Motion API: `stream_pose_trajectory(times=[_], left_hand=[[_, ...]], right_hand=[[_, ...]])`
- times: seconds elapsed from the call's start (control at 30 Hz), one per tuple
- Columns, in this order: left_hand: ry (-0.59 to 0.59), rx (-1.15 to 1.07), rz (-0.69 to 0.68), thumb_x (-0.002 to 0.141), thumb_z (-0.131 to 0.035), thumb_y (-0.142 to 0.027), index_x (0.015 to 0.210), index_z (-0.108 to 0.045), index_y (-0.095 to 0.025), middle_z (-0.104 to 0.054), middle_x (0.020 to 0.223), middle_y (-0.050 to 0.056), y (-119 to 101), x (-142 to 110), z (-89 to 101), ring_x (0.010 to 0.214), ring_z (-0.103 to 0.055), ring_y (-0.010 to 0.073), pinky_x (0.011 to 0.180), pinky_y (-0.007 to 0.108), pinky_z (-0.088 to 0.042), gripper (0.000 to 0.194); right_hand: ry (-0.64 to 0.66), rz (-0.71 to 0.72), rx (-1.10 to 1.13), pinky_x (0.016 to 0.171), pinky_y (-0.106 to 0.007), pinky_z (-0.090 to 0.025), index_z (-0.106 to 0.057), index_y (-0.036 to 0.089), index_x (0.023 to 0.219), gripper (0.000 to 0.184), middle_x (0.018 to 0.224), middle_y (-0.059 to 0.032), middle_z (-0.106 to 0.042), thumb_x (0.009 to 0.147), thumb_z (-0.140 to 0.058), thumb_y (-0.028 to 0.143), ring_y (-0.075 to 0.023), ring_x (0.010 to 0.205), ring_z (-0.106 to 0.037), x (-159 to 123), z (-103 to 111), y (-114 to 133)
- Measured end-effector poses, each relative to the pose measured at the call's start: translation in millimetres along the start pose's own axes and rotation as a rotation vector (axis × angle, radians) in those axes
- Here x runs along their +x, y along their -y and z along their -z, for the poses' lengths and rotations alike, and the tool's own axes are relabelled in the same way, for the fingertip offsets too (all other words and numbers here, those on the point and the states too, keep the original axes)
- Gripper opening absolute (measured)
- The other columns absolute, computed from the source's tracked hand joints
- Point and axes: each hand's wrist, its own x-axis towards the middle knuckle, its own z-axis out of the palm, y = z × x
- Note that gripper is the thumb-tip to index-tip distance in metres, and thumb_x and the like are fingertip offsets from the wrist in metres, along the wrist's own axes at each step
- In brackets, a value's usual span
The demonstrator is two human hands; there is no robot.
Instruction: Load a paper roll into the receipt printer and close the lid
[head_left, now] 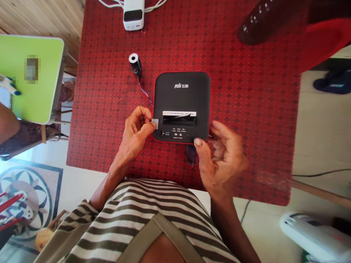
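Observation:
A black printer [181, 98] with a red rim and a slot near its front lies flat on the table. My left hand [138, 128] is at its left front edge, thumb and forefinger pinching a small grey square piece [155, 123] against or just over that edge; I cannot tell if they touch. At the front right corner, my right hand [221, 159] grips the printer, thumb on top and fingers curled along the side. A dark strip [191, 155] sticks out below the front edge.
Behind the printer, a black cylinder with a white end [134, 63] stands by a thin cord. A white power bank [134, 16] with cables and a dark bottle [256, 27] are on the red table [109, 91]. A green table [46, 102] stands left.

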Motion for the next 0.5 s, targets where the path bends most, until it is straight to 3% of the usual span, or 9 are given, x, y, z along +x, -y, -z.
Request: stream_pose_trajectory(times=[0.2, 0.33, 0.5], left_hand=[[-0.006, -0.002, 0.013, 0.084, -0.088, -0.039, 0.094, -0.061, -0.028, -0.051, 0.080, -0.005, 3.2, -0.2, -2.5, 0.074, -0.042, 0.0159, 0.069, 0.032, -0.036, 0.031], [-0.015, 0.008, -0.002, 0.083, -0.088, -0.037, 0.094, -0.056, -0.028, -0.046, 0.080, -0.005, 6.5, 1.5, -1.8, 0.073, -0.040, 0.0161, 0.068, 0.033, -0.036, 0.034], [-0.024, 0.029, -0.017, 0.081, -0.084, -0.036, 0.092, -0.057, -0.028, -0.049, 0.079, -0.006, 5.4, 2.4, -2.1, 0.072, -0.042, 0.0152, 0.068, 0.032, -0.038, 0.031]], right_hand=[[-0.022, -0.009, 0.054, 0.094, -0.046, -0.085, -0.079, 0.044, 0.171, 0.053, 0.145, -0.0089, -0.095, 0.119, -0.090, 0.052, -0.0337, 0.124, -0.098, 1.1, -0.2, -2.5], [-0.005, -0.043, 0.074, 0.098, -0.051, -0.085, -0.076, 0.045, 0.175, 0.057, 0.153, -0.0108, -0.094, 0.120, -0.089, 0.050, -0.0371, 0.132, -0.097, -1.6, -3.7, -4.0], [0.011, -0.028, 0.074, 0.098, -0.054, -0.084, -0.072, 0.044, 0.177, 0.058, 0.156, -0.0127, -0.093, 0.121, -0.086, 0.051, -0.0389, 0.136, -0.096, -0.3, -2.8, -4.6]])
